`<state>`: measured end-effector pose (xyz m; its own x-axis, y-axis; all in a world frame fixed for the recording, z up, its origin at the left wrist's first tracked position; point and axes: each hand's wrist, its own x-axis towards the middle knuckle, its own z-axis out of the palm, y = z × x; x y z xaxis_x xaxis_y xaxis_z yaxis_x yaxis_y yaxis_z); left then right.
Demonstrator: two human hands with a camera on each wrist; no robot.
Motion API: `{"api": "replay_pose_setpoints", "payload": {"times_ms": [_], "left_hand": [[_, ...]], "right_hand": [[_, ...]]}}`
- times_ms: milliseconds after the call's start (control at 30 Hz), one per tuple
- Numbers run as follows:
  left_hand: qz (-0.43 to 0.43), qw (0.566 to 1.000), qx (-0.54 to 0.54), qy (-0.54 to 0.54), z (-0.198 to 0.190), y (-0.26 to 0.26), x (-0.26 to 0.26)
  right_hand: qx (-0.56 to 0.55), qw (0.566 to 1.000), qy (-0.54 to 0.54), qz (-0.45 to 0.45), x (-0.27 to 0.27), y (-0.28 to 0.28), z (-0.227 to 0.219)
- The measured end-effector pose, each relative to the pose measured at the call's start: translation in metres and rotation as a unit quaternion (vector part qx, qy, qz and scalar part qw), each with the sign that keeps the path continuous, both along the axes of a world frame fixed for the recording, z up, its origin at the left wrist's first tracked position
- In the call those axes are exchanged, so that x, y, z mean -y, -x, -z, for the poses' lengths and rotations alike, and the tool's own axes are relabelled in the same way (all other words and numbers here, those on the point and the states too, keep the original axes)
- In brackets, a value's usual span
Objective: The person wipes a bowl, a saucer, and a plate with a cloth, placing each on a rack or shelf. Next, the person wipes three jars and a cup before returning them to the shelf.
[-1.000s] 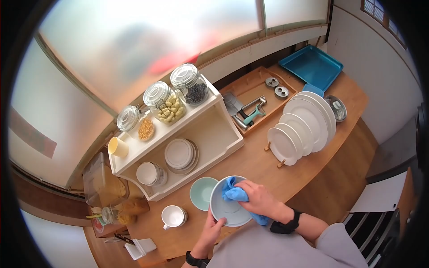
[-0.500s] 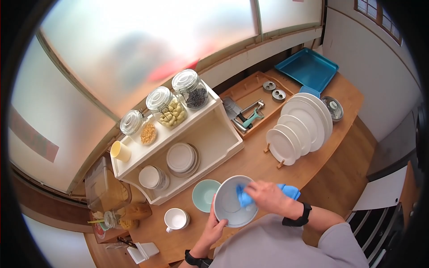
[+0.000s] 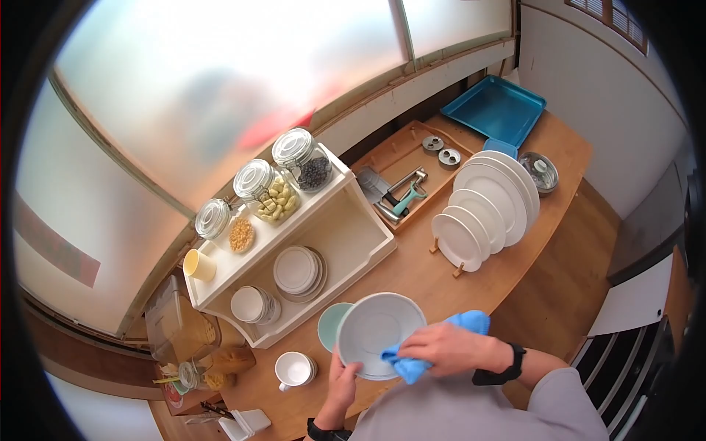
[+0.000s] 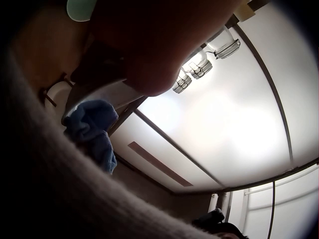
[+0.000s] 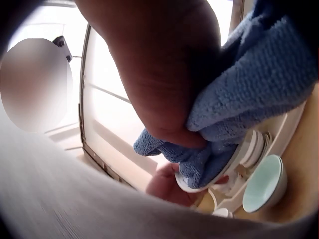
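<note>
A large white bowl (image 3: 376, 328) is tilted above the table's front edge, its inside facing up. The left hand (image 3: 341, 382) grips its lower left rim, thumb over the edge. At the bowl's right rim, the right hand (image 3: 441, 348) holds a blue cloth (image 3: 406, 366), part of which hangs over the rim while more bulges out behind the hand. In the right wrist view the cloth (image 5: 249, 84) is bunched under the fingers against the bowl. The left wrist view shows the cloth (image 4: 92, 124) at the bowl's edge. A mint bowl (image 3: 332, 328) stands partly hidden behind the white one.
White cups (image 3: 296, 369) stand left of the bowls. Behind is a white shelf (image 3: 353, 242) with dishes and jars (image 3: 273, 200). Upright plates (image 3: 457, 239) stand in a rack at right, near a wooden tray (image 3: 406, 214) of utensils and a blue tray (image 3: 494, 110).
The right hand and cloth have moved from inside the bowl down to its lower right rim. The bowl has turned and now covers more of the mint bowl.
</note>
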<state>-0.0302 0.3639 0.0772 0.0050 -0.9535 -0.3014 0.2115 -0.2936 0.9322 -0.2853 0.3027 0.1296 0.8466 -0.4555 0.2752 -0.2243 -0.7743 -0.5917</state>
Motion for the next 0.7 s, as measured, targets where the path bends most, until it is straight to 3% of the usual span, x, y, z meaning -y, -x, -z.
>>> {"api": "replay_pose_setpoints", "payload": {"times_ms": [67, 100, 167, 200, 267, 333, 400, 467, 533, 600, 700], "left_hand": [[-0.049, 0.998, -0.032, 0.006, 0.0, -0.006, 0.002], [-0.096, 0.993, -0.064, 0.012, -0.001, -0.01, 0.003], [-0.097, 0.991, -0.087, 0.013, -0.011, -0.011, 0.005], [-0.098, 0.989, -0.108, 0.011, -0.015, -0.013, 0.007], [-0.08, 0.991, -0.11, 0.009, -0.013, -0.016, 0.009], [-0.032, 0.975, -0.218, -0.039, -0.013, -0.016, 0.011], [-0.031, 0.977, -0.207, -0.047, -0.016, -0.006, 0.019], [-0.031, 0.978, -0.197, -0.055, -0.012, 0.002, 0.024], [-0.056, 0.992, -0.111, -0.006, -0.003, 0.007, 0.032], [-0.056, 0.994, -0.097, -0.003, -0.009, 0.012, 0.033], [-0.003, 0.995, -0.1, 0.022, -0.036, 0.031, 0.022]], "right_hand": [[0.134, 0.976, -0.004, 0.174, 0.003, 0.017, -0.022], [0.134, 0.976, -0.003, 0.173, 0.005, 0.025, -0.021], [0.346, 0.864, -0.139, 0.339, 0.008, 0.037, -0.016], [0.347, 0.863, -0.137, 0.34, 0.011, 0.036, -0.01], [0.47, 0.715, -0.397, 0.331, 0.018, 0.027, 0.009], [0.427, 0.715, -0.448, 0.325, 0.016, 0.015, 0.013], [0.409, 0.818, -0.375, 0.151, 0.018, -0.006, 0.006], [0.426, 0.824, -0.343, 0.146, 0.016, -0.026, -0.012], [0.442, 0.831, -0.307, 0.142, 0.018, -0.033, -0.019], [0.414, 0.875, -0.241, 0.068, 0.023, -0.034, -0.021], [0.403, 0.868, -0.281, 0.077, 0.029, -0.04, -0.019]]}}
